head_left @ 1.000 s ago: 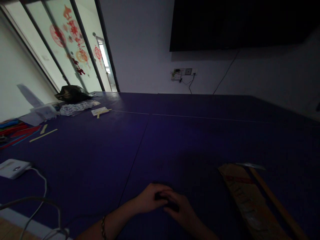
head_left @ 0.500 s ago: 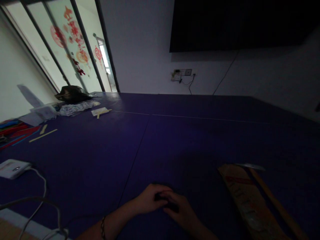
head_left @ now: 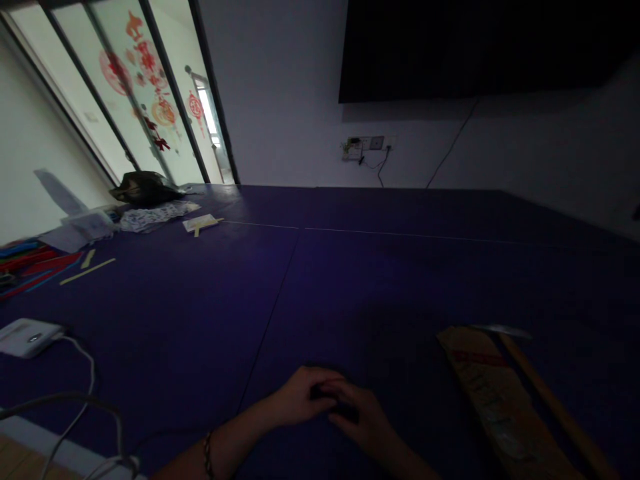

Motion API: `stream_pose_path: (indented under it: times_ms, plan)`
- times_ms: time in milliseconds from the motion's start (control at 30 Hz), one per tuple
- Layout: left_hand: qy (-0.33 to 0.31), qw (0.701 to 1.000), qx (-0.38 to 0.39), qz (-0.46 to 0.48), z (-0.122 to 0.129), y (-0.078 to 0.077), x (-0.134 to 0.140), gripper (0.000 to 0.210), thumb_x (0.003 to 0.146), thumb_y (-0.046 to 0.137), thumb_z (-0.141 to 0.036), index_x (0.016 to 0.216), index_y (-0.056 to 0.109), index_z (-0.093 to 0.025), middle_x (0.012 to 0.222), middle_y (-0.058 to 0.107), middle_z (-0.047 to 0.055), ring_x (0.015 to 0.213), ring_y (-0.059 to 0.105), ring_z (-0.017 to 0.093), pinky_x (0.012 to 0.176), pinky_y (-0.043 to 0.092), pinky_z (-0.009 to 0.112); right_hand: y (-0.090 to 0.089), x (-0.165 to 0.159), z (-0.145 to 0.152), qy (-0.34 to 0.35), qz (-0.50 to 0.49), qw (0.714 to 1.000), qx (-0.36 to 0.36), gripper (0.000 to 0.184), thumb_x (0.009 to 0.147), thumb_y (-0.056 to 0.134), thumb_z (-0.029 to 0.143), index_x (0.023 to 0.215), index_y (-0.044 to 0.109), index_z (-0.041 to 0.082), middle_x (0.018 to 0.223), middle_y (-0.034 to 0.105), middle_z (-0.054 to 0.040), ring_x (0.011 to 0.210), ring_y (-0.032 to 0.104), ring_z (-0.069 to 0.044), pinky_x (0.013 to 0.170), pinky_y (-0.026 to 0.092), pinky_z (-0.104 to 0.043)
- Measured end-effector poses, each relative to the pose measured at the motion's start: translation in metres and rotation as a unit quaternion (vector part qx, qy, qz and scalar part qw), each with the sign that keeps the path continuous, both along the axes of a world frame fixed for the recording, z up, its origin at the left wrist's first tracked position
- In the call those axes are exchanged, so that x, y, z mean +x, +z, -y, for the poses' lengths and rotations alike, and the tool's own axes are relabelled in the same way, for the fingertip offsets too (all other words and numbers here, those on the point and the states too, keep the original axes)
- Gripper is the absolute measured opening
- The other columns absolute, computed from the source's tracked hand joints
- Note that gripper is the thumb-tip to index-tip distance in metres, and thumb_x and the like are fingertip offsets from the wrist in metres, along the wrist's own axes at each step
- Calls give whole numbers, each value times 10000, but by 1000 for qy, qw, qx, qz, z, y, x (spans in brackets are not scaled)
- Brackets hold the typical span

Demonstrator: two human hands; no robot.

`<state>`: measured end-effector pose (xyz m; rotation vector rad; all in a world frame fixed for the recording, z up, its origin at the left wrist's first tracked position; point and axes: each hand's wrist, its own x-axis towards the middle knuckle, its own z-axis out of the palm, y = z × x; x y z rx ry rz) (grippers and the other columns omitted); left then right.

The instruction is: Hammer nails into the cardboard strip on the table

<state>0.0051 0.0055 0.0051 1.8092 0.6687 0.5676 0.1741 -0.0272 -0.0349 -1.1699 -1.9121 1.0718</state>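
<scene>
Barely any change since a second ago: both hands still together low on the dark blue surface (head_left: 380,267), only the view shifted slightly. Left hand (head_left: 300,398) and right hand (head_left: 361,417) closed from either side around a small dark object (head_left: 334,403), too dim to identify, resting on the surface between them. Just right, a long brown paper package (head_left: 487,393) beside a wooden stick (head_left: 550,400). Far left, a white device (head_left: 27,335) with cable; contents of the clear box (head_left: 89,223) indiscernible.

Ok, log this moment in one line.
left hand: on small dark object | right hand: on same object | table: dark blue | right: cardboard strip
</scene>
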Motion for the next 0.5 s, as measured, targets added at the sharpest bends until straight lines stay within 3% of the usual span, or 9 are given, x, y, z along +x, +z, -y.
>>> stream_pose_path:
  times_ms: [500]
  plan:
    - [15, 1000, 12, -12, 1, -1, 1, 320, 755, 550, -127, 1073, 579, -157, 1012, 642, 68, 926, 588, 173, 830, 445, 280, -4, 1, -1, -2, -14, 1000, 16, 365, 644, 571, 123, 991, 641, 212, 1001, 697, -84, 940, 636, -233, 828, 493, -366]
